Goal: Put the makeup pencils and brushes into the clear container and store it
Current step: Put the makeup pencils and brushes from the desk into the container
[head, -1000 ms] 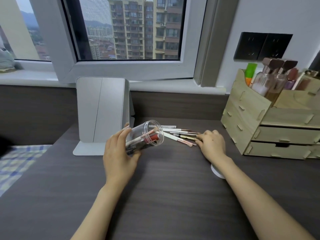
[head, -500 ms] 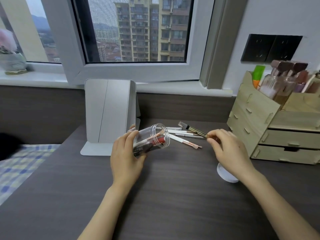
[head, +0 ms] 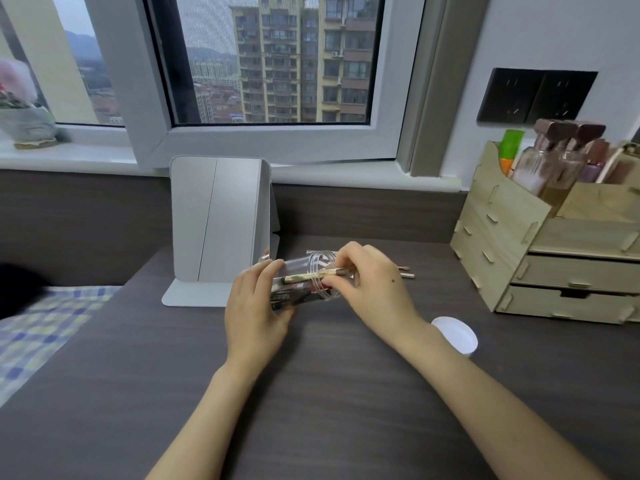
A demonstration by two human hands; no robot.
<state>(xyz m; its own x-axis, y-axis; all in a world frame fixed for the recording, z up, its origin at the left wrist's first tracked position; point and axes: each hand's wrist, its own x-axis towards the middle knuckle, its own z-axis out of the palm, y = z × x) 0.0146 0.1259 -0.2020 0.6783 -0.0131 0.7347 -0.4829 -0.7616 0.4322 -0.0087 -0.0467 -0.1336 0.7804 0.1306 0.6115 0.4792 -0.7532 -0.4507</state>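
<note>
Clear container (head: 304, 282) tilted in left hand (head: 254, 318), fingers wrapped round it; right hand (head: 372, 289) pinches gold brush (head: 311, 276) at its mouth.

Both forearms bare, reaching forward from the bottom edge and converging toward the middle. Left hand (head: 254, 313) seen from the back, wrist straight, fingers curled round the clear container (head: 304, 280) — thumb low on the near side, fingertips over the top. Right hand (head: 372, 289) angled inward at the container's mouth, knuckles up, thumb and forefinger pinched on a slim gold pencil (head: 311, 276) — remaining fingers bent loosely above. Hands nearly touching.
</note>
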